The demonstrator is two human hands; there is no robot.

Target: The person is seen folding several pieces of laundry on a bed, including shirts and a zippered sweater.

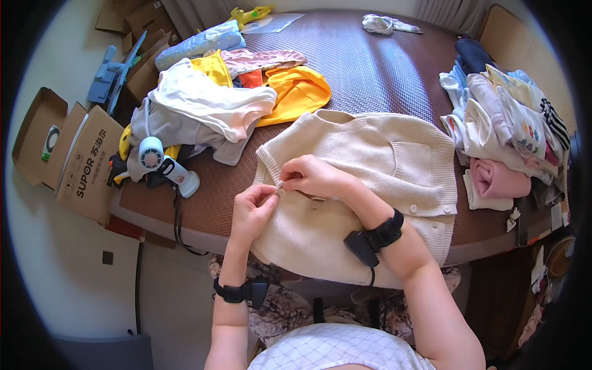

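Observation:
A cream knitted vest (323, 240) with ribbed edges lies spread at the near edge of the woven brown mat, its lower part hanging over my lap. My left hand (255, 210) pinches the vest's button edge at its left side, beside a small round button (281, 192). Close against it, my right hand (312, 175) grips the same edge between thumb and fingers. Two more buttons show at the right of the vest, near its ribbed border. A patch pocket (413, 159) is on the upper right of the knit. Each forearm wears a black strapped device.
Loose clothes (208, 97) and a pale blue handheld fan (171, 166) lie at the left. Folded clothes (499, 125) are stacked at the right. A small white cloth (386, 24) lies at the far side. Cardboard boxes (88, 162) stand beyond the left edge.

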